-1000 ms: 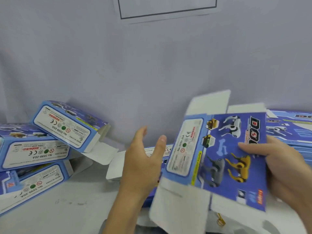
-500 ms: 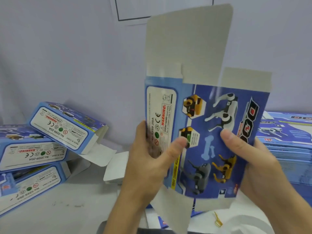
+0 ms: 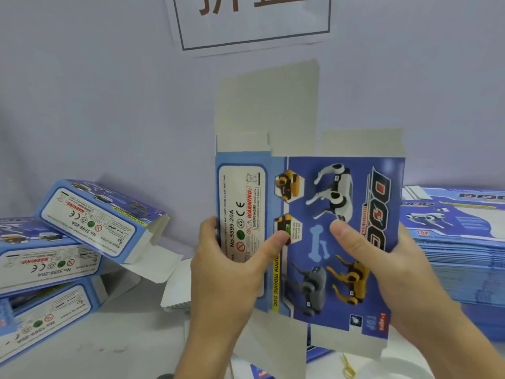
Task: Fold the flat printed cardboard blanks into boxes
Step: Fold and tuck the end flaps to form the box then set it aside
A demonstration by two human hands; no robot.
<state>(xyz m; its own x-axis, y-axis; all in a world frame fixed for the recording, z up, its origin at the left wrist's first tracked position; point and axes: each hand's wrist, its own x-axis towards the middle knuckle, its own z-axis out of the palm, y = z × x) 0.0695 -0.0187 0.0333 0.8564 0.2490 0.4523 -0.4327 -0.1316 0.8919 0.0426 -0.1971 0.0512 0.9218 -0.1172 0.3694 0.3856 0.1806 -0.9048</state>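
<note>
While the blank (image 3: pixel 314 214) stands upright, left hand (image 3: pixel 229 272) and right hand (image 3: pixel 396 274) grip its side edges, thumbs in front.

A blue printed cardboard blank (image 3: pixel 328 214) with toy dogs stands upright, still flat, its plain grey flaps unfolded.

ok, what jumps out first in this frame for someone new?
The blue printed blank, held upright at centre by the left hand and right hand, grey flaps open. Folded boxes are piled at left; a stack of flat blanks sits at right.
</note>
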